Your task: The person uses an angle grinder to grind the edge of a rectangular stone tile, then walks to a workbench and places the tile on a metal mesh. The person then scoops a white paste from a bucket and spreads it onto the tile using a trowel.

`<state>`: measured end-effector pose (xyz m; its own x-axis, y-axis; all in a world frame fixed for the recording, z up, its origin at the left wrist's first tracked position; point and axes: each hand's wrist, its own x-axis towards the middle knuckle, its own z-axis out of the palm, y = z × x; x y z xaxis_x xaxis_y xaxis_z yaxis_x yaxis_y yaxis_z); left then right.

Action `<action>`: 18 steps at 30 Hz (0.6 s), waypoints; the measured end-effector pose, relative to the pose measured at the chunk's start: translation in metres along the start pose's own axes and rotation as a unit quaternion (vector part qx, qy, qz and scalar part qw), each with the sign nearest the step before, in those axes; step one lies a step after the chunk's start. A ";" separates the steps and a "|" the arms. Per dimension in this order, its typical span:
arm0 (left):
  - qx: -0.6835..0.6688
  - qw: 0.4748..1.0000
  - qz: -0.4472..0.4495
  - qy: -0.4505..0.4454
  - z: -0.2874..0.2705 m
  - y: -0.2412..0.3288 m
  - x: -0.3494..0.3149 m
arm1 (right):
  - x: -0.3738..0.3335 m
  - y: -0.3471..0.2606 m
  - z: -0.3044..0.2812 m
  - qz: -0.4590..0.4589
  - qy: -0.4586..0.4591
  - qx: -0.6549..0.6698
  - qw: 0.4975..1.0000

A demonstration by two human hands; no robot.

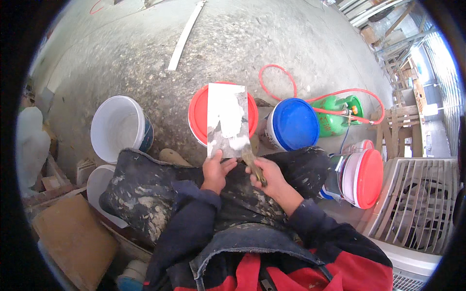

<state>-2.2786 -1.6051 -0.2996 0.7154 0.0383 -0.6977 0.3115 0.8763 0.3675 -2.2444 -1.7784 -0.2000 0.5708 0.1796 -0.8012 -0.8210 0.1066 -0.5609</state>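
A flat rectangular panel [218,142] lies over a red-lidded bucket [196,115] in front of me, its near edge above my lap. Thick white paint [228,116] covers much of the panel, with grey patches showing through. My left hand [215,175] grips the panel's near left edge, thumb on top; some of its fingers are hidden. In my right hand [273,178] is a worn paintbrush [252,164], closed fingers round its handle. The brush's bristles meet the panel at its near right corner, where they blend into the white.
An open white bucket [116,127] stands at left. To the right are a blue-lidded bucket [296,125], a tilted bucket with a red lid [370,178], and a green gas cylinder [330,116] with a red hose [335,92]. A slatted fan unit [412,208] and cardboard [75,237] flank me.
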 end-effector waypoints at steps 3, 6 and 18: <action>0.011 1.000 0.009 -0.014 -0.008 -0.001 0.004 | 0.051 -0.029 0.025 0.010 0.048 0.106 0.993; 0.041 0.999 -0.011 0.019 0.003 0.005 0.000 | 0.114 -0.089 0.034 0.006 -0.004 0.143 0.990; 0.003 1.000 0.006 -0.005 -0.008 -0.006 0.000 | -0.003 0.004 0.027 -0.002 0.007 -0.003 1.000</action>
<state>-2.2855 -1.6066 -0.3066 0.7260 0.0442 -0.6862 0.3059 0.8730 0.3799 -2.2495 -1.7519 -0.1938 0.5742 0.1646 -0.8020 -0.8186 0.1006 -0.5655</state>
